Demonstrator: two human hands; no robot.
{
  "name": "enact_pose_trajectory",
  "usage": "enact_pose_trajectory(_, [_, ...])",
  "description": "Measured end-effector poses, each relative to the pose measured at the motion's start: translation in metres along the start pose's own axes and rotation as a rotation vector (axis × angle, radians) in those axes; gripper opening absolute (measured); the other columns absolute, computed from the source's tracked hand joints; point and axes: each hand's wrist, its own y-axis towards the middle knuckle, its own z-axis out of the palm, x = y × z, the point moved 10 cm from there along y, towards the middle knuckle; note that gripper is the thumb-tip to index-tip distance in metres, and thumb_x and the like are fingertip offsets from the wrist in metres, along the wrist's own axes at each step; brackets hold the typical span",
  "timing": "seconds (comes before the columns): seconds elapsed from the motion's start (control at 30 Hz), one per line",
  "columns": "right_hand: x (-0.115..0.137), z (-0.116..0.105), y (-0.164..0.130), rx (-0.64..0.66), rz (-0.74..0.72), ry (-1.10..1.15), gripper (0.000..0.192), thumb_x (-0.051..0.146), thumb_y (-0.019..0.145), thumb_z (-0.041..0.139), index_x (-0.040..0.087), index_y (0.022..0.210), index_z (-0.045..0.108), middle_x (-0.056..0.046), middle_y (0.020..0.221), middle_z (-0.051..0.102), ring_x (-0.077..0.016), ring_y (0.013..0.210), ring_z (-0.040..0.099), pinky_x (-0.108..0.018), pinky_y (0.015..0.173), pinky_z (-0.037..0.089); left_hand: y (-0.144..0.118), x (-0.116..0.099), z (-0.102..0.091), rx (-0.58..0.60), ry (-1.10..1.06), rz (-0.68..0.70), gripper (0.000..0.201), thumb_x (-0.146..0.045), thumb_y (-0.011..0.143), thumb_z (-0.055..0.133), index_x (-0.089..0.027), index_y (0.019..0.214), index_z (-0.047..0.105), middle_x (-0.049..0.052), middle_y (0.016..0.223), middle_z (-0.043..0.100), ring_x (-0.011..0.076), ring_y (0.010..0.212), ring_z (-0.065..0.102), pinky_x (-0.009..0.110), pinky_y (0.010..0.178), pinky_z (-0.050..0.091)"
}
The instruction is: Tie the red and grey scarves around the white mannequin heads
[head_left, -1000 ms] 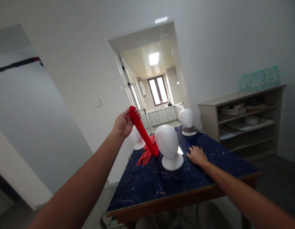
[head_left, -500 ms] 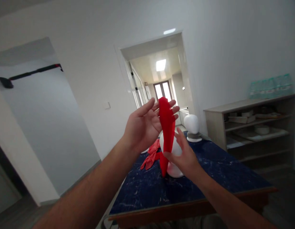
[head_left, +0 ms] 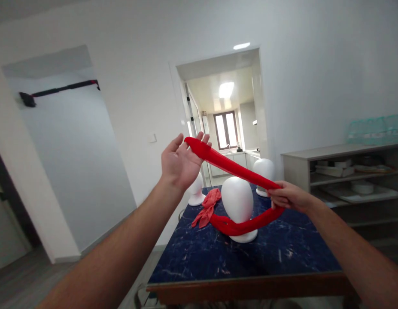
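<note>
Red scarf (head_left: pixel 232 168), soft and folded into a long strip, is stretched in the air over the table (head_left: pixel 250 257). Left hand (head_left: pixel 181 163) is open-palmed with one end draped over its fingers; right hand (head_left: pixel 287 197) is pinched around the strip, and the rest droops down past the nearest white foam head (head_left: pixel 239 201). Two more smooth egg-shaped heads (head_left: pixel 265 169) stand behind, plus a crumpled pinkish cloth (head_left: pixel 207 208). Tabletop's glossy dark blue marble with a wood edge. Open shelf unit (head_left: pixel 347 180) on the right holds flat stuff, too blurry to make out.

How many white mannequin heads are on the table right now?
3: nearest mannequin head at the table's middle, one at the far left behind the left hand, one at the far right.
</note>
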Motion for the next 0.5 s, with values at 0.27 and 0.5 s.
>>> enact_pose_trajectory(0.27, [-0.002,-0.099,0.02,-0.09,0.035,0.132,0.026,0.036,0.092,0.069,0.022,0.073,0.058,0.015,0.045,0.022,-0.0039,0.037,0.013,-0.025,0.05,0.043,0.054,0.03,-0.122,-0.218,-0.12,-0.021,0.047,-0.037,0.102,0.048,-0.011,0.14,0.051,0.019,0.116,0.072,0.0287,0.112,0.074,0.041,0.094,0.064])
enact_pose_trajectory(0.5, [-0.005,-0.12,0.068,-0.292,-0.201,0.404,0.017,0.028,0.103,0.057,0.022,0.086,0.057,0.013,0.059,0.03,-0.0053,0.043,0.014,-0.018,0.049,0.038,0.07,0.084,-0.202,-0.4,-0.151,-0.08,0.051,-0.042,0.103,0.044,-0.01,0.142,0.05,0.02,0.116,0.071,0.0304,0.112,0.074,0.043,0.092,0.063])
